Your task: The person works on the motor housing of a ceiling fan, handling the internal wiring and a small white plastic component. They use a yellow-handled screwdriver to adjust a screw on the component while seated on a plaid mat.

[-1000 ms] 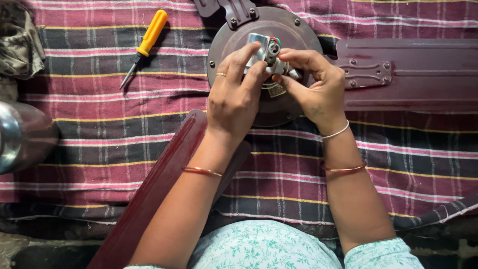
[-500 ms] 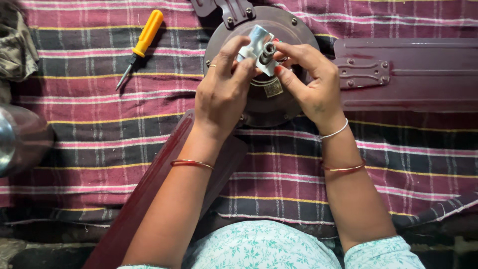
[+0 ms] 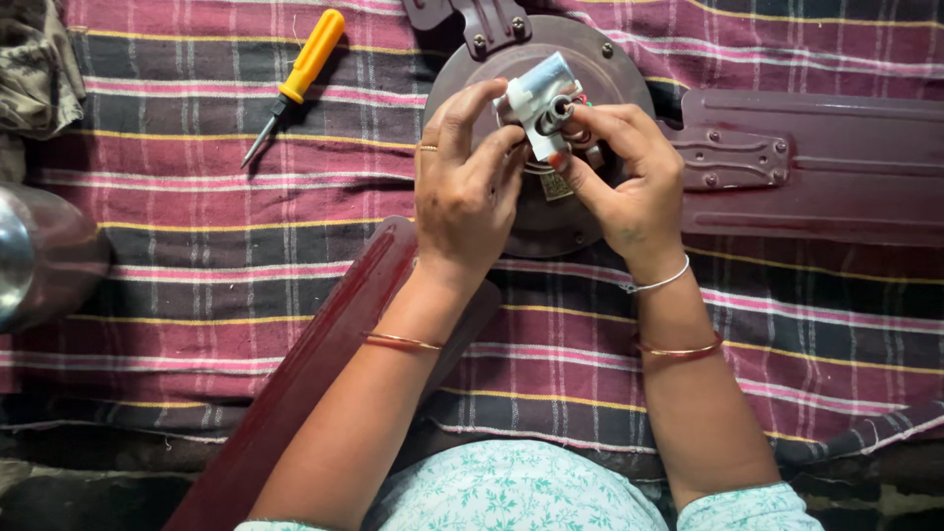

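Head view is showing a person's two bare hands working over the round dark-maroon metal motor housing (image 3: 511, 211) of a ceiling fan, which is lying toward the far edge of a maroon, pink and grey checked cloth (image 3: 197, 285). Between both hands sits a small white and grey block-shaped part with a short metal tube end (image 3: 543, 98), held just above the middle of the housing. The left hand (image 3: 462, 192) is curling its thumb and forefinger against the near left side of the part, while the right hand (image 3: 629, 187) is pinching its lower right side with bent fingertips; thin coloured wires seem to be running from it under the right fingers, though that is hard to make out.

Judging from how lightly the fingertips are carrying it, the part is looking light and rigid, with smooth faces that could slip, and the wires look like the fragile point. Its flat sides are offering the safest hold, away from the wiring.

One maroon fan blade (image 3: 826, 162) is reaching to the right edge, another maroon blade (image 3: 305, 383) is angling toward the near edge. A yellow-handled screwdriver (image 3: 295, 79) is lying well apart, near the far left corner
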